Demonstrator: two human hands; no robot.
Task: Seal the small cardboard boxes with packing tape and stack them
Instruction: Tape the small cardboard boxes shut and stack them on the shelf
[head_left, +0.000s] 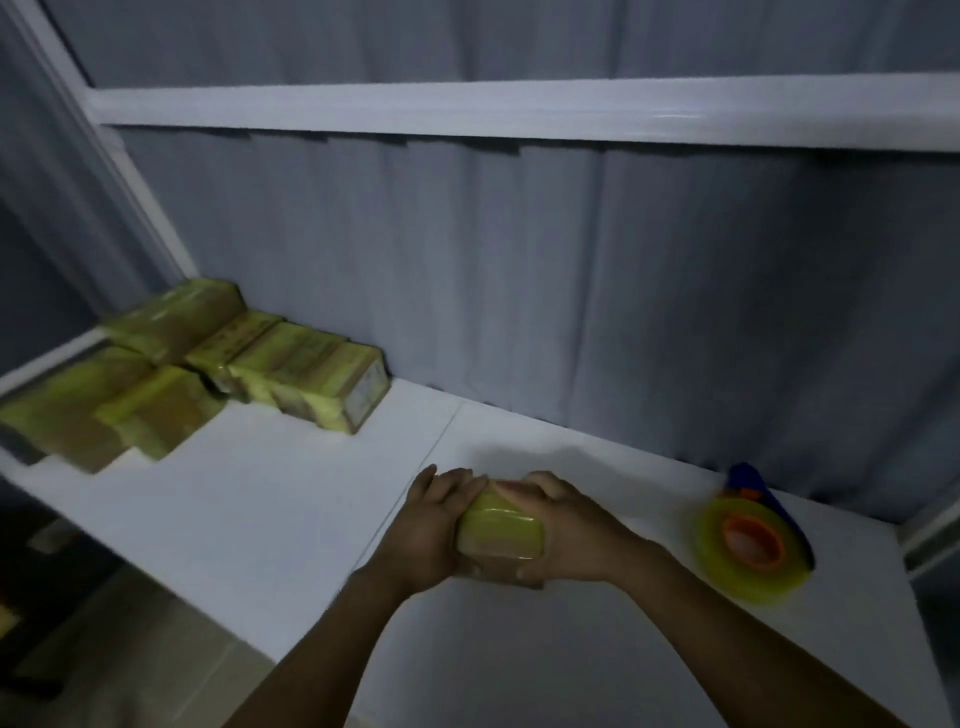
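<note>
Yellow-taped cardboard box (501, 530) sits between both my hands, front-middle of the white table (260, 499). Left hand (428, 525) is curled round its left end, fingers over the far edge. Right hand (569, 532) is curled round the right end, fingers on the top face, thumb at the near lower corner. Can't tell if the box rests on the table or is just off it, because the frame is motion-blurred.

Tape roll (750, 551), yellow with an orange core, lies on the table to my right with a blue dispenser (750, 478) behind it, apart from the box.

Finished boxes (291, 374), same yellow tape, are piled at the far left of the table against the grey corrugated wall (571, 286). At least one sits on top of others; count not readable.

White rail (519, 111) runs across the wall above.
</note>
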